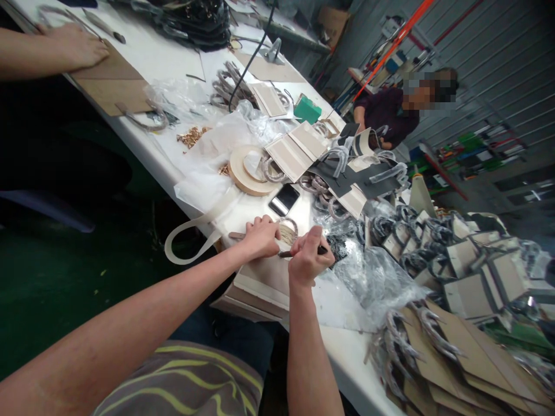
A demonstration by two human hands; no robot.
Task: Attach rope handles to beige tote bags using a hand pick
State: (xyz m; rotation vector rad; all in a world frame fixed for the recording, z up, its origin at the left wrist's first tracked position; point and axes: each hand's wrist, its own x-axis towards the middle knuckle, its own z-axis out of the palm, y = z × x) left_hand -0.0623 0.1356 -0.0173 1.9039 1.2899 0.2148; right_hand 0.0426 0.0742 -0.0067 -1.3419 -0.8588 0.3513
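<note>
My left hand (260,237) is closed, pressing down on a beige bag panel (264,280) at the near edge of the white table (173,156), its fingertips beside a wrapped ring handle (288,230). Close to its right, my right hand (309,257) is closed round a slim dark tool (286,253) whose tip points left toward the left hand's fingers. A dark strip pokes out from under the left hand. Both forearms reach in from the bottom of the view.
A phone (284,199), a roll of beige tape (247,170) with a loose strip hanging off the edge, crumpled plastic (368,277), and stacks of handled bag panels (459,271) crowd the table. Another person's hand (71,43) rests at far left; a second person sits at the far end.
</note>
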